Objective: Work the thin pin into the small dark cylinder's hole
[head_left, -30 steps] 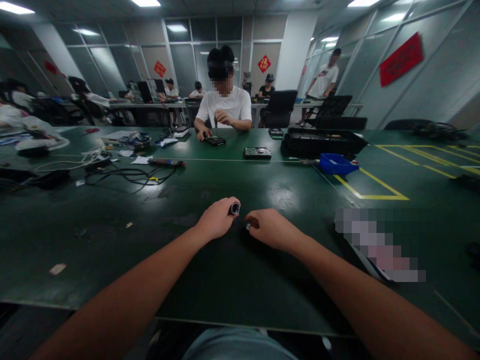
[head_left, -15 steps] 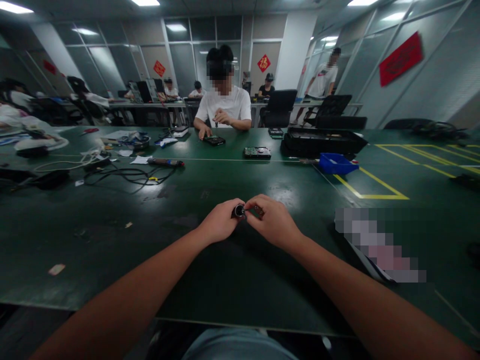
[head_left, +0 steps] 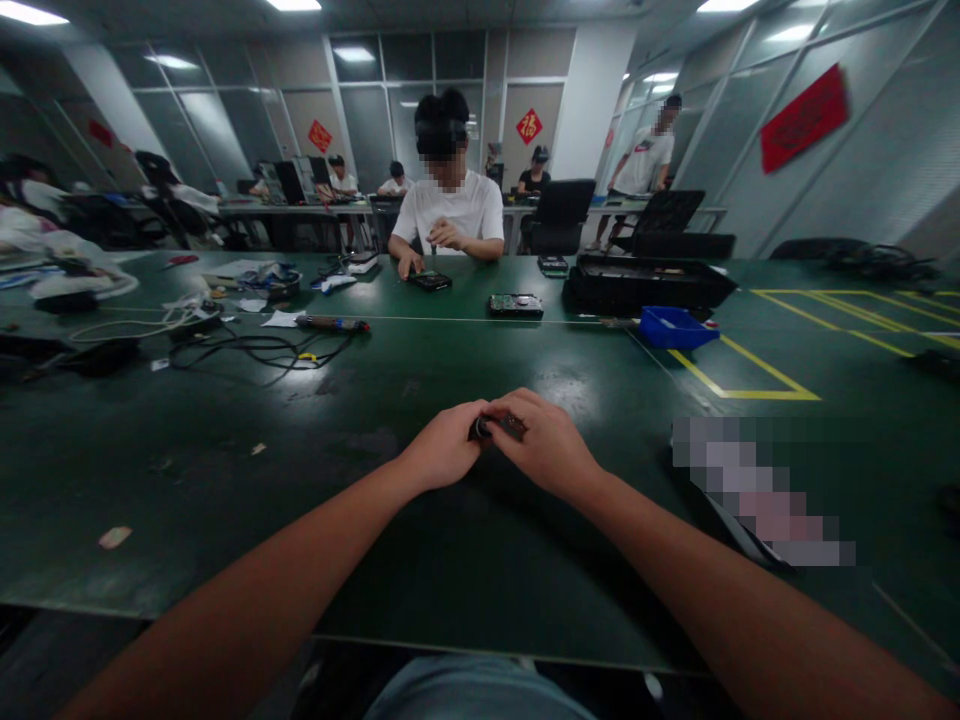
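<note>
My left hand (head_left: 444, 446) is closed round a small dark cylindrical part (head_left: 482, 428) with a shiny round end. My right hand (head_left: 546, 442) is closed too, and its fingertips pinch a small brownish piece (head_left: 514, 425) pressed against the open end of that cylinder. Both hands meet just above the green table (head_left: 420, 560), in front of me at its middle. What the small piece is I cannot make out.
A person in a white shirt (head_left: 450, 205) sits across the table over a dark device (head_left: 429, 281). A hard drive (head_left: 515, 305), a black case (head_left: 645, 282) and a blue tray (head_left: 675, 327) lie far right. Cables (head_left: 255, 350) lie far left.
My right hand rose from the table and came to the left hand. The two now touch at the cylinder's end, closer together than half a second ago.
</note>
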### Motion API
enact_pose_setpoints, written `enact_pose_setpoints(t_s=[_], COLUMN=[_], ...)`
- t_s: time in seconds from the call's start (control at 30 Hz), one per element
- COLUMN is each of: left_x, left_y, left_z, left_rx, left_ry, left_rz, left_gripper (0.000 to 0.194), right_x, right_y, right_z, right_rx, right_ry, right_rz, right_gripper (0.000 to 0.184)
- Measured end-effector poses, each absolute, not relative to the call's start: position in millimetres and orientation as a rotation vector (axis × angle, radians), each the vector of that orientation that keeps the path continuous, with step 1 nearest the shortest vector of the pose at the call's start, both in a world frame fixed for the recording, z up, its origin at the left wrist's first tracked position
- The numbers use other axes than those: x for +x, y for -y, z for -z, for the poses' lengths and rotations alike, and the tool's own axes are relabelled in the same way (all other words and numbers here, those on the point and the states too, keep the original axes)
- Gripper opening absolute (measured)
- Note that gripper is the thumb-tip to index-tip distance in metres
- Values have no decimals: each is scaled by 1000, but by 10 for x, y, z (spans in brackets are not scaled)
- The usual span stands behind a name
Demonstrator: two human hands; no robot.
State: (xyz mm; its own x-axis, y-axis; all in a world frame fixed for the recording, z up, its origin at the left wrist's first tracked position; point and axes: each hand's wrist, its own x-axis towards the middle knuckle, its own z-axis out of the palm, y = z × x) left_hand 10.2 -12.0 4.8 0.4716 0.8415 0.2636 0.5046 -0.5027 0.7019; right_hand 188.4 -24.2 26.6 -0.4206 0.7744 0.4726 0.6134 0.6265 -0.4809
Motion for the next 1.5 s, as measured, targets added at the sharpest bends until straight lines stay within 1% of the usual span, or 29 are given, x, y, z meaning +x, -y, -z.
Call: enact_pose_setpoints(t_s=[0.17,0.3,0.5,0.63,0.83,0.97,1.1,1.23,1.5], left_x=[108,111,97,59,-12,-32,-35,-30,-24], left_y=[136,148,120,64,-2,-32,-57,-58,-50], left_z=[-85,-98,-78,-44,-3,17,27,19,28], left_rx=[2175,2220,2181,2106,2141,2113,2086,2094,2077], left_ry=[-1134,-1139,-1140,-1273,-1316,-1368,-1405,-1408,-1379], left_rz=[-791,-773,-836,-921,-975,-980,-990,-989,-999], left_gripper=[22,17,17,18,14,18,19,18,19], right_x=[1884,1886,1892,1910,1935,1945,1949,1945,1934], right_y=[247,246,281,299,343,367,356,336,336], right_z=[-278,-283,-338,-377,-408,-388,-328,-300,-342], right_rx=[-1169,-1210,-1271,-1189,-1095,-1061,-961,-958,-1096], right_ry=[2114,2105,2024,1999,2051,1850,1643,1604,1702], right_rz=[-277,-274,-341,-432,-438,-544,-585,-550,-360], right_gripper=[15,14,21,22,24,22,25,23,24])
